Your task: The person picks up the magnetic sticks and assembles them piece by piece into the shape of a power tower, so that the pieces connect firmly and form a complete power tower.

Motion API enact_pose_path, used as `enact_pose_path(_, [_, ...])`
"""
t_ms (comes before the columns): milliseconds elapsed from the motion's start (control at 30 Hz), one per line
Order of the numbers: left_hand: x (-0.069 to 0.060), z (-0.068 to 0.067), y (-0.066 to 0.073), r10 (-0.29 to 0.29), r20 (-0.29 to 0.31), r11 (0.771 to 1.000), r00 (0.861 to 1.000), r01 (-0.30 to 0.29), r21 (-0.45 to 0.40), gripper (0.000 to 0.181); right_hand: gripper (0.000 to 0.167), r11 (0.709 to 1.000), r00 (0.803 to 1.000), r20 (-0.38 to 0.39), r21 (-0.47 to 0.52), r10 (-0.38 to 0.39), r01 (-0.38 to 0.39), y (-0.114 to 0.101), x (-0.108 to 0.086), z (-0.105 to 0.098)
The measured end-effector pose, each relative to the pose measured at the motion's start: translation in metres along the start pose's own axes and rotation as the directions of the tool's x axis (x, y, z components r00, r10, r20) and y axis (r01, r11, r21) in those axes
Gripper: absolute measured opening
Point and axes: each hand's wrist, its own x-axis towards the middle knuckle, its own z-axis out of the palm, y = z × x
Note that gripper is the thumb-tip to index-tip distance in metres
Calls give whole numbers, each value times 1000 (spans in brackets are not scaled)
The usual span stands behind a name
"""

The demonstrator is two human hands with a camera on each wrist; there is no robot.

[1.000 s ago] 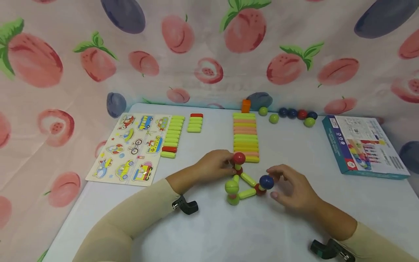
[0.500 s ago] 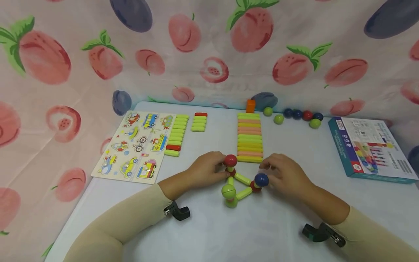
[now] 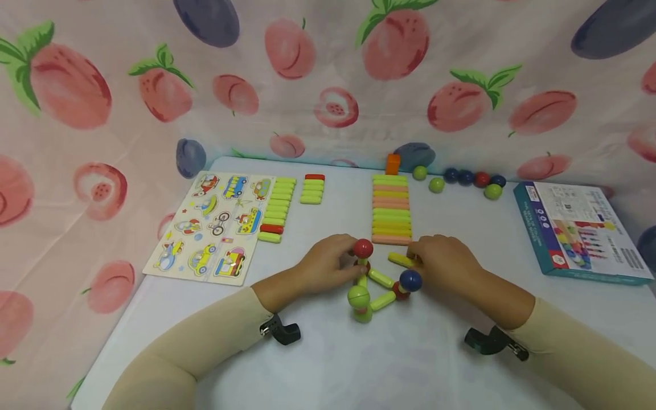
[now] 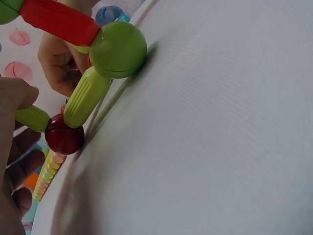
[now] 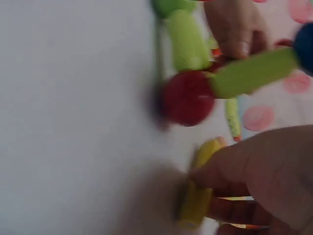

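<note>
A triangular frame of green sticks [image 3: 381,278] and balls lies on the table, with upright sticks topped by a red ball [image 3: 363,248], a blue ball [image 3: 410,281] and a green ball [image 3: 359,297]. The left hand [image 3: 328,265] grips the upright under the red ball; its thumb and fingers also show in the left wrist view. Just right of the frame, the right hand [image 3: 448,262] pinches a yellow stick [image 3: 401,260], seen as well in the right wrist view [image 5: 198,188] beside the dark red base ball [image 5: 189,98].
Behind the hands lies a column of coloured sticks [image 3: 391,209]. Two groups of sticks [image 3: 278,202] [image 3: 312,189] and a picture board [image 3: 207,228] are at the left. An orange block [image 3: 393,164] and loose balls [image 3: 466,177] line the back; a box [image 3: 581,230] lies at the right.
The right hand has moved left and taken hold of the yellow stick from the column's near end, drawing it toward the frame. The frame, with the left hand on it, sits slightly further left.
</note>
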Motion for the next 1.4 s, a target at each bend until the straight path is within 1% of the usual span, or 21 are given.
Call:
enact_pose_path(33, [0,-1,0,6,-11,1000,1000,-7,-16,30,18,995,1000,29,94,8,-11,3,1,-3])
enact_pose_path(67, [0,-1,1,11,-22,999,1000,-12,-31,30,17,978,998,58,207,7,-18,5,2,-6])
enact_pose_path(100, [0,-2,1,16,-31,999,999,-17,-46,30,17,943,996,88,332,-9,-21,7,3,-9])
enact_pose_path(133, [0,-2,1,18,-36,998,999,-20,-54,30,17,894,992,119,448,-44,-14,9,4,-10])
enact_pose_path(200, [1,-2,1,18,-38,998,999,-21,-64,29,17,794,976,154,607,-152,27,13,6,-10])
enact_pose_path(267, [2,-2,2,23,-37,997,999,-26,-70,30,17,725,955,178,687,-235,50,15,8,-6])
enact_pose_path(333, [2,-1,2,23,-33,996,999,-26,-81,31,17,700,935,184,709,-302,87,16,9,-1])
enact_pose_path(400, [3,0,4,19,-27,996,999,-21,-85,30,18,708,931,171,696,-322,117,15,10,2])
enact_pose_path(533, [8,3,4,21,-3,999,1000,-21,-39,27,24,714,922,159,682,-353,156,18,12,3])
enact_pose_path(633, [10,3,2,30,33,999,999,-29,-12,26,25,713,928,78,664,-365,225,24,9,8])
enact_pose_path(667, [10,2,1,27,51,1000,998,-27,-16,26,24,728,931,47,638,-363,252,26,5,11])
enact_pose_path(700, [9,1,0,23,71,1000,997,-22,-18,27,24,754,933,22,595,-360,278,28,1,14])
enact_pose_path(767, [6,-1,-3,20,121,1000,992,-19,-3,27,21,825,941,-8,478,-338,301,30,-10,21])
enact_pose_path(833, [2,-4,-6,13,166,999,986,-18,27,26,23,883,950,-5,369,-311,291,27,-20,27])
enact_pose_path(900, [-4,-6,-8,7,191,997,982,-21,69,23,30,914,957,2,297,-291,277,21,-26,31])
enact_pose_path(1000, [-15,-10,-6,-5,187,992,982,-19,123,20,35,924,970,-45,297,-241,243,13,-26,34])
enact_pose_path(1133, [-29,-11,5,34,191,985,981,-65,161,26,38,901,970,-131,361,-207,241,8,-11,34])
enact_pose_path(1200, [-32,-10,13,69,223,979,972,-109,173,31,33,882,966,-146,396,-213,254,5,-2,33])
enact_pose_path(1267, [-32,-10,20,92,271,970,958,-148,191,35,28,883,968,-157,400,-195,243,3,6,31])
enact_pose_path(1333, [-29,-15,23,84,335,972,939,-151,180,34,25,919,967,-196,326,-162,220,3,12,28])
enact_pose_path(1400, [-22,-24,21,57,372,983,927,-117,140,26,28,964,958,-253,188,-135,185,5,17,23])
